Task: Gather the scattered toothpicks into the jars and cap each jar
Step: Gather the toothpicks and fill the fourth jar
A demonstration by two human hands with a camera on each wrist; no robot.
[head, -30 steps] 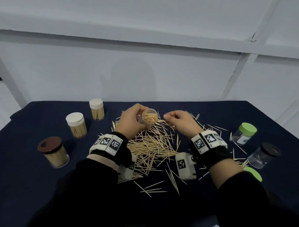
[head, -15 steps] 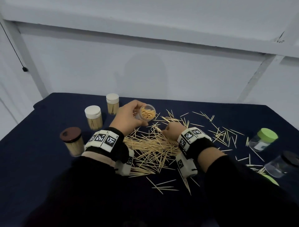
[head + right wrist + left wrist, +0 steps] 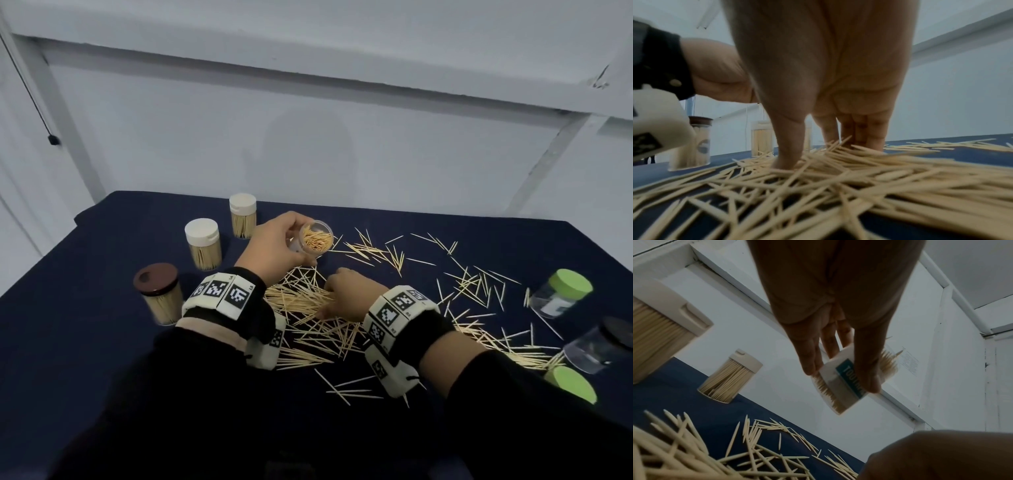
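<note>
Basically your left hand [image 3: 274,248] grips the open jar [image 3: 317,237] above the surface while your right hand [image 3: 346,294] spreads fingers into the toothpick pile [image 3: 308,308]; they're light, stiff, slippery, so pinch a bunch mid-length.
</note>
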